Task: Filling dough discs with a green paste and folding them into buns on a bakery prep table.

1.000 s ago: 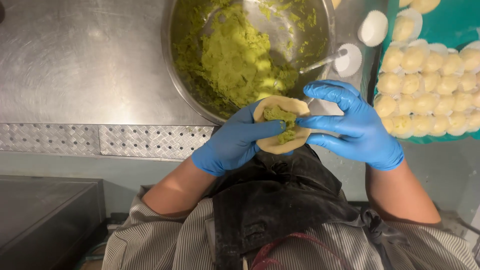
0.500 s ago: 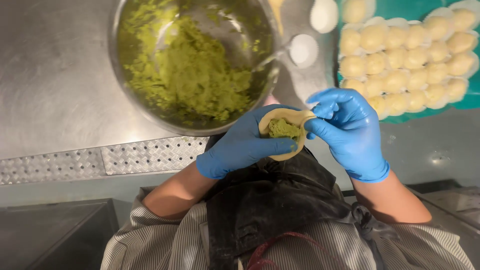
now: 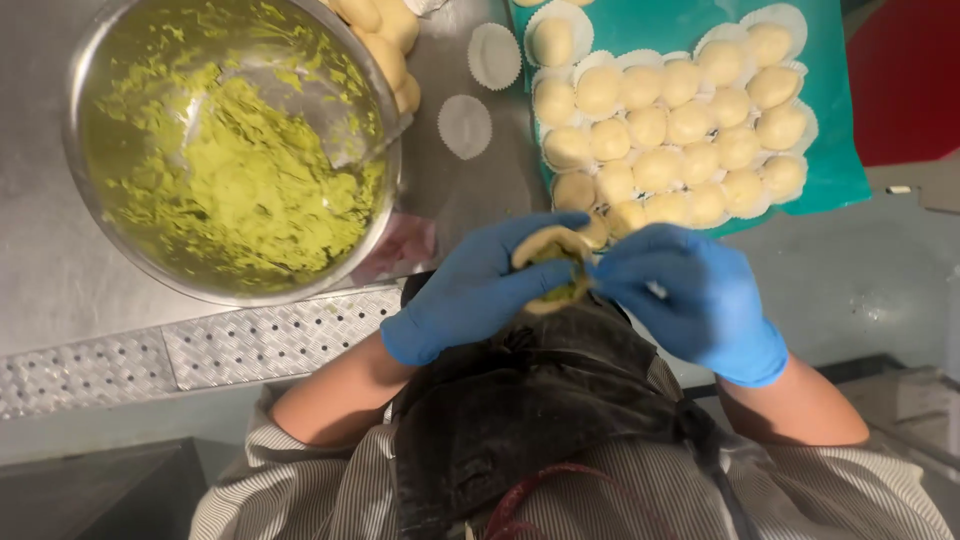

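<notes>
My left hand (image 3: 470, 290), in a blue glove, cups a round piece of pale dough (image 3: 548, 252) with green filling inside it. My right hand (image 3: 690, 295), also in a blue glove, pinches the dough's edge from the right side. Both hands are held close to my chest, over my dark apron (image 3: 530, 410). A large metal bowl (image 3: 85, 215) of green filling stands to the upper left on the steel counter (image 3: 40, 280).
A teal tray (image 3: 835, 170) to the upper right carries several finished dough balls (image 3: 660, 130) in white paper cups. Two empty paper cups (image 3: 465, 125) lie between bowl and tray. More dough pieces (image 3: 385, 40) sit behind the bowl. A perforated metal strip (image 3: 150, 355) runs along the counter's front edge.
The dough has been folded more closed around the green filling. My view has shifted, so bowl and tray sit further left and lower in frame.
</notes>
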